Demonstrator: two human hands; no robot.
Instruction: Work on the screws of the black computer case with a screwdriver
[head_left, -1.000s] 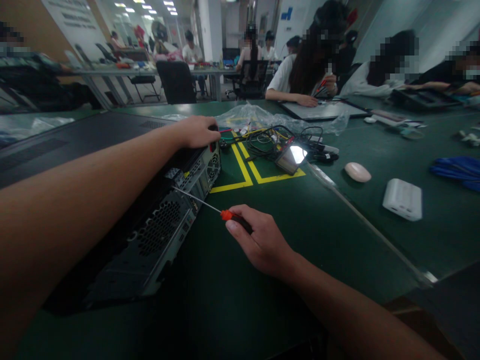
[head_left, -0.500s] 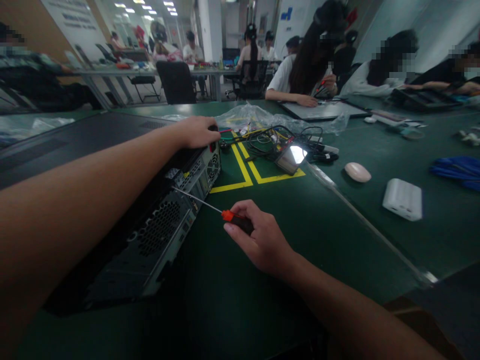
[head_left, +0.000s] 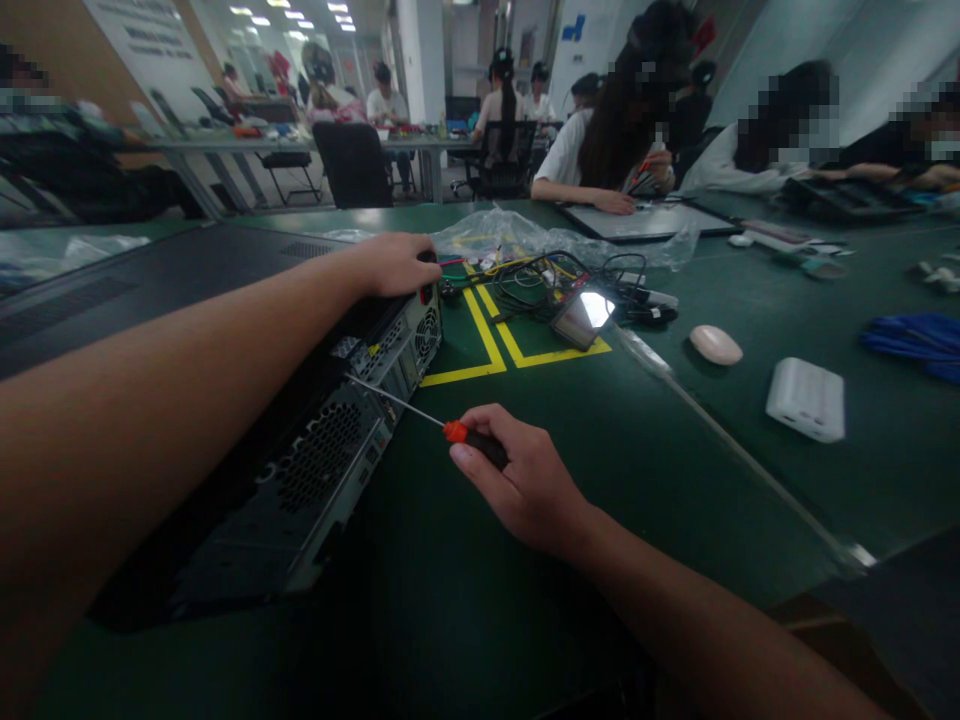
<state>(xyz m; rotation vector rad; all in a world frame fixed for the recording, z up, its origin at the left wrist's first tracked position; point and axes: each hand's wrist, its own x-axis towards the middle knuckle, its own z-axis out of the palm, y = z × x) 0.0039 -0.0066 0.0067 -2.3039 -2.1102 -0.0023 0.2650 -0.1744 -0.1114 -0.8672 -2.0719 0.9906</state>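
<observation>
My right hand [head_left: 525, 475] is closed round the dark handle of a screwdriver [head_left: 472, 440] with an orange collar. Its long thin shaft points left, and the tip meets the rear panel of a black computer case [head_left: 319, 455] near the upper edge. The case lies on its side, with vent holes, ports and a fan grille [head_left: 427, 335] showing on the rear. My left hand [head_left: 397, 265] grips the case's top edge at the far rear corner, its fingers curled over and partly hidden. My left forearm crosses above the case.
Beyond the case lie tangled cables [head_left: 525, 280], clear plastic film [head_left: 495, 230] and a small device with a bright screen [head_left: 585, 318]. To the right are a pink oval object [head_left: 715, 344], a white box [head_left: 806, 398] and a blue bundle [head_left: 915, 340]. People sit across the green table.
My right hand and the screwdriver handle have shifted very slightly, with the tip staying at the same spot on the panel. My left hand has not visibly moved.
</observation>
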